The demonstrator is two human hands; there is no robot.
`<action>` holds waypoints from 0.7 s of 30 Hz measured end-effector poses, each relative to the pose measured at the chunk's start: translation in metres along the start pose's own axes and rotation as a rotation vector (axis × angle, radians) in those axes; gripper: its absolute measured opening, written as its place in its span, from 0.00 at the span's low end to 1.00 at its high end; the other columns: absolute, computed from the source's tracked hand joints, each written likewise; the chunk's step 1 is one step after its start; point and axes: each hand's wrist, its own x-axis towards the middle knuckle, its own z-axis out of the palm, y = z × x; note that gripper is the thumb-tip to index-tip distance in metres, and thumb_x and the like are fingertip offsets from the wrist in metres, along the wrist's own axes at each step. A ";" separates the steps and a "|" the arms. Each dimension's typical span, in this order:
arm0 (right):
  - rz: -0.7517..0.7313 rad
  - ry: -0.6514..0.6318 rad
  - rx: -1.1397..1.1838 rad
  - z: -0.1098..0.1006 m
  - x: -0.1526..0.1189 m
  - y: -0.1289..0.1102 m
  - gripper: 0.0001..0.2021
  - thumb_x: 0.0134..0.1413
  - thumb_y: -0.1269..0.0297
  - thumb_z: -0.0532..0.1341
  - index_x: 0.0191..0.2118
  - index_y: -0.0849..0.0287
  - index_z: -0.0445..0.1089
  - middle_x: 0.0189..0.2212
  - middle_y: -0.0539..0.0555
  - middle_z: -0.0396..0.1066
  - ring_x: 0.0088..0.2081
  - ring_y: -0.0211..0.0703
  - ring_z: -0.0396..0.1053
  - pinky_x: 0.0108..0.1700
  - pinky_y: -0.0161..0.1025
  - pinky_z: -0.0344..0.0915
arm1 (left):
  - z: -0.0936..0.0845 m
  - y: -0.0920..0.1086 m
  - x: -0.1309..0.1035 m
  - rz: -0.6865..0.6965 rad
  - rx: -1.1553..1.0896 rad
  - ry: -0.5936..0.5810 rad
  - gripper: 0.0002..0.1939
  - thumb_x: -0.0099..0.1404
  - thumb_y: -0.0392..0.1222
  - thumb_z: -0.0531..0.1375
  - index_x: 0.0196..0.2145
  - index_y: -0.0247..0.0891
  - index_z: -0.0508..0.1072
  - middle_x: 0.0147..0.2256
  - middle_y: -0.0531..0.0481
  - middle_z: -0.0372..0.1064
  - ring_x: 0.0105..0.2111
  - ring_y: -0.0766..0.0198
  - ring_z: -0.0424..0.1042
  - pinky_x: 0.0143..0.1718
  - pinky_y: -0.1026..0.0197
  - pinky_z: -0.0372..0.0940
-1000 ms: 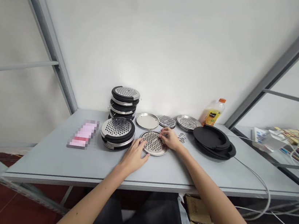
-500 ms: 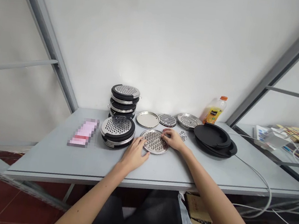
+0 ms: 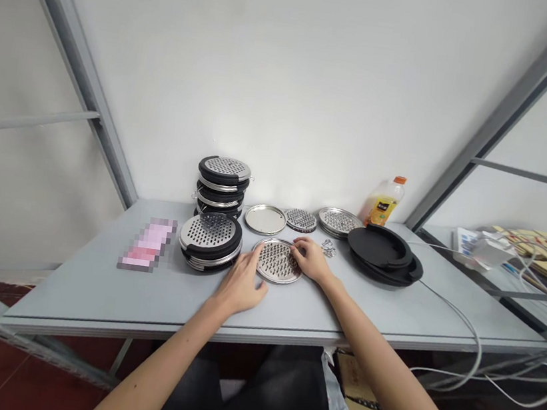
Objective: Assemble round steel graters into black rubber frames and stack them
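A round metal grater plate [image 3: 278,265] with raised teeth lies flat on the grey table in front of me. My left hand [image 3: 243,283] is at its left edge, fingers stretched and thumb held apart, without a grasp on it. At the upper right rim, my right hand [image 3: 311,259] has thumb and fingertips closed on the plate. Close to my left hand sits a short stack of black-rimmed graters [image 3: 209,240]. Small metal clips [image 3: 328,248] lie just beyond my right hand.
Behind are a taller grater stack [image 3: 222,185], a plain metal disc [image 3: 265,219], a toothed disc [image 3: 300,220] and stacked grater plates [image 3: 340,222]. To the right are black round trays [image 3: 381,249], a juice bottle [image 3: 385,203] and white cables [image 3: 475,339]. A blurred pink item [image 3: 148,242] lies left.
My left fingers have loosened at the grater plate's left edge, the thumb staying apart. My right hand stays at the rim. The whole view has shifted slightly.
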 end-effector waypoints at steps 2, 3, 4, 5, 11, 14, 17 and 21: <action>-0.024 0.008 0.000 0.000 0.000 -0.001 0.12 0.59 0.60 0.55 0.36 0.60 0.73 0.42 0.60 0.72 0.45 0.49 0.69 0.51 0.44 0.62 | -0.001 0.002 0.000 0.004 0.014 0.003 0.44 0.55 0.32 0.58 0.66 0.36 0.44 0.57 0.40 0.59 0.57 0.50 0.59 0.59 0.49 0.57; -0.039 0.002 0.002 0.000 -0.001 -0.001 0.13 0.59 0.60 0.54 0.39 0.60 0.73 0.43 0.60 0.72 0.46 0.49 0.68 0.51 0.44 0.62 | -0.001 0.002 -0.001 0.007 0.026 0.007 0.43 0.56 0.32 0.58 0.66 0.36 0.44 0.57 0.40 0.60 0.56 0.50 0.59 0.59 0.48 0.57; -0.054 -0.011 0.003 -0.001 -0.001 -0.001 0.14 0.60 0.59 0.54 0.41 0.60 0.74 0.44 0.60 0.72 0.47 0.49 0.68 0.52 0.43 0.61 | -0.001 0.002 0.000 0.009 0.038 0.013 0.42 0.56 0.33 0.58 0.66 0.36 0.45 0.57 0.40 0.60 0.56 0.50 0.59 0.59 0.48 0.57; -0.068 -0.031 0.001 -0.001 -0.001 0.000 0.15 0.61 0.58 0.53 0.42 0.60 0.74 0.45 0.60 0.72 0.48 0.49 0.68 0.53 0.44 0.60 | 0.000 0.002 0.000 0.008 0.048 0.021 0.41 0.57 0.35 0.58 0.65 0.36 0.45 0.57 0.40 0.60 0.56 0.50 0.59 0.59 0.48 0.57; -0.087 -0.082 -0.030 -0.001 -0.001 0.001 0.20 0.63 0.54 0.50 0.40 0.58 0.77 0.47 0.59 0.71 0.49 0.50 0.67 0.54 0.45 0.59 | 0.004 0.003 0.013 0.030 0.083 -0.011 0.40 0.62 0.46 0.58 0.66 0.35 0.44 0.60 0.37 0.56 0.60 0.48 0.55 0.60 0.46 0.52; -0.093 -0.075 -0.023 -0.001 -0.002 0.000 0.21 0.63 0.53 0.50 0.36 0.56 0.78 0.47 0.58 0.72 0.49 0.50 0.67 0.53 0.45 0.60 | 0.007 0.002 0.026 0.021 0.073 -0.076 0.46 0.60 0.54 0.60 0.66 0.33 0.40 0.62 0.33 0.51 0.62 0.45 0.52 0.61 0.45 0.50; -0.095 -0.075 -0.004 -0.001 -0.002 -0.001 0.20 0.62 0.52 0.51 0.34 0.56 0.78 0.47 0.57 0.72 0.48 0.50 0.68 0.53 0.45 0.61 | 0.010 -0.001 0.035 -0.014 0.051 -0.125 0.52 0.57 0.62 0.61 0.67 0.35 0.39 0.64 0.33 0.47 0.63 0.42 0.49 0.61 0.43 0.47; -0.085 -0.070 0.012 -0.002 -0.002 -0.002 0.21 0.62 0.52 0.52 0.31 0.56 0.78 0.46 0.57 0.73 0.47 0.50 0.69 0.53 0.45 0.61 | 0.013 -0.004 0.036 -0.039 0.055 -0.152 0.53 0.54 0.65 0.61 0.66 0.35 0.43 0.64 0.33 0.47 0.64 0.42 0.47 0.61 0.42 0.45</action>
